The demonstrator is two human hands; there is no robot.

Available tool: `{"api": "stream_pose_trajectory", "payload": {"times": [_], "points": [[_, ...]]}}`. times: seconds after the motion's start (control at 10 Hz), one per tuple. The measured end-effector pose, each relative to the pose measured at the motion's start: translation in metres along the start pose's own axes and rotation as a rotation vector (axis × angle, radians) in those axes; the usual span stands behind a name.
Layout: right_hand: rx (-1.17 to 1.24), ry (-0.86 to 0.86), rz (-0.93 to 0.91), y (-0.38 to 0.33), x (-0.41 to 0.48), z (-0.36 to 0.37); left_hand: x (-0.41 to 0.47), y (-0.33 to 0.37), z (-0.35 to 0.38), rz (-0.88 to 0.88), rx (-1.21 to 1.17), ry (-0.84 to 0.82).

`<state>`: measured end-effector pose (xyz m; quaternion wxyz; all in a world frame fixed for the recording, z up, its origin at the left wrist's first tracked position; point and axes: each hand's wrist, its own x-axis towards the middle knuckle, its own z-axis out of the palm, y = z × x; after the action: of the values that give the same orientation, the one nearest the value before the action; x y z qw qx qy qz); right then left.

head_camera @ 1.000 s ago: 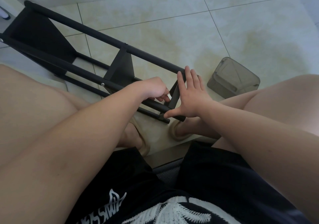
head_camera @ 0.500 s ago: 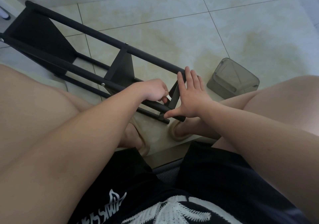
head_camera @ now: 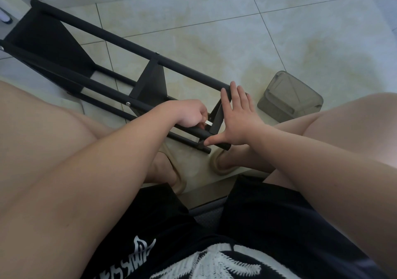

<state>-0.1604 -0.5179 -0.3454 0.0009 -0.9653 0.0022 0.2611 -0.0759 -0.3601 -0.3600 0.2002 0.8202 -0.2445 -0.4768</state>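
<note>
A black metal rack (head_camera: 120, 40) lies on the tiled floor (head_camera: 279, 42) at a seated person's feet; left hand (head_camera: 189, 113) pinches a small silvery tool (head_camera: 208, 123), right hand (head_camera: 238, 124) braces it flat-fingered; stiff, probably light, best gripped by its tubes

I look down from the head view at a seated person's bare arms and knees above a pale tiled floor (head_camera: 236, 31). A black metal frame (head_camera: 120, 40) lies on its side on the tiles, its long bars running from upper left toward the hands. The left hand (head_camera: 191, 114) is curled round a small pale tool (head_camera: 208, 123) at the frame's near end. The right hand (head_camera: 238, 119) presses flat, fingers straight, against the dark end panel, thumb on a bar tip. A grey translucent box (head_camera: 290, 98) sits just right of it. Beige slippers (head_camera: 223, 167) and black shorts (head_camera: 268, 225) show below.
</note>
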Motion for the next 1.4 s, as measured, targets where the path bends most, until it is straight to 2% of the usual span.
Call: {"api": "stream_pose_trajectory", "payload": {"times": [0.6,0.9,1.0,1.1,1.3,1.4], "points": [[-0.012,0.012,0.002,-0.002,-0.001,0.001,-0.002,0.000,-0.006,0.002,0.163,-0.083],[-0.005,-0.008,0.002,0.001,0.001,-0.002,-0.002,-0.005,-0.009,0.020,0.078,0.105],[-0.001,-0.010,0.002,0.001,0.001,-0.002,-0.002,-0.002,-0.007,0.041,0.106,0.082],[0.007,-0.012,0.000,0.002,0.002,-0.002,0.001,0.000,-0.005,0.030,0.039,0.074],[0.009,-0.006,0.000,0.001,0.002,-0.001,0.011,0.002,0.005,-0.051,-0.304,0.201],[0.012,-0.003,-0.002,0.002,0.002,-0.002,0.013,0.004,0.011,-0.072,-0.363,0.221]]}}
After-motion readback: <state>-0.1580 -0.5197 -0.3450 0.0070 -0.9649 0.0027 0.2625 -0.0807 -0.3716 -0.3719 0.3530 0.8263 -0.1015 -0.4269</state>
